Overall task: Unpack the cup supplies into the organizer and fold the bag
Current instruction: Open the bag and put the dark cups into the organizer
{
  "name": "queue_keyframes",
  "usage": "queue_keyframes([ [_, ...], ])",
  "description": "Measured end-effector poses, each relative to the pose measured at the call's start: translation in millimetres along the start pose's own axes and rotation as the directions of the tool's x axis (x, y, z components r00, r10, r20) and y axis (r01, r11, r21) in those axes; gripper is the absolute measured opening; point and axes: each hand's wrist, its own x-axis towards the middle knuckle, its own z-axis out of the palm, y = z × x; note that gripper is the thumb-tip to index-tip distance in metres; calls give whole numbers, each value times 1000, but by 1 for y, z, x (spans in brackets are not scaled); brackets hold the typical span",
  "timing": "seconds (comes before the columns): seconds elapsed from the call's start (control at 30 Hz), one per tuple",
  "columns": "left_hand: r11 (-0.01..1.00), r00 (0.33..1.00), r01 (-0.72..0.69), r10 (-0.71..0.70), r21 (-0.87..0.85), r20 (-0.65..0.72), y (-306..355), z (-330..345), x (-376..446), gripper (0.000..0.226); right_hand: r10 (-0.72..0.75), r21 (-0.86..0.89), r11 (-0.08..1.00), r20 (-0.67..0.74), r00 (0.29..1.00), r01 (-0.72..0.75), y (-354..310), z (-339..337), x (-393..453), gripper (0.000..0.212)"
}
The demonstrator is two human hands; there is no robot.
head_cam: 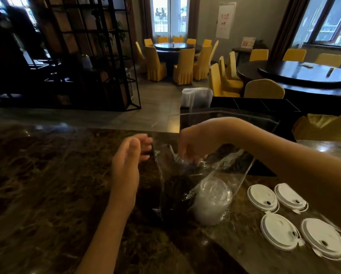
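White lids (280,232) beside bag (195,184), right hand (193,147) pinching

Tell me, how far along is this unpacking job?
Early to midway, I'd judge. Done: four white lids lie out on the marble counter. In hand: the right hand pinches the clear bag at its top, the left hand open beside it. Left: clear lids remain bagged, the black organizer looks mostly unfilled, and the bag is unfolded.

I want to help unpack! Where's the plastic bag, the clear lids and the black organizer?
plastic bag (228,165): head view, upper crinkled film.
clear lids (213,196): head view, top of the stack inside the bag.
black organizer (254,104): head view, its divided top.
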Motion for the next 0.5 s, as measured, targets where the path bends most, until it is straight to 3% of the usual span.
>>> queue_keyframes([
  [0.07,988,989,142,-140,57,-38,-25,-3,-18,26,73,-40,997,140,987,-68,3,6,30,22],
  [0.13,936,949,316,-309,153,-70,-53,-5,-35,13,125,-61,991,194,973,-116,7,19,56,24],
  [0.27,754,793,598,-605,272,-67,-94,-2,-59,18,148,86,979,308,940,-183,16,49,90,55],
  [0.37,682,731,669,-676,296,-96,-107,1,-64,24,97,189,965,384,918,-181,20,65,102,77],
  [0.43,665,713,691,-692,283,-116,-111,3,-65,24,97,269,941,371,924,-207,22,72,105,71],
  [0.5,669,709,698,-695,256,-120,-113,4,-66,25,156,435,860,271,950,-265,27,76,109,57],
])
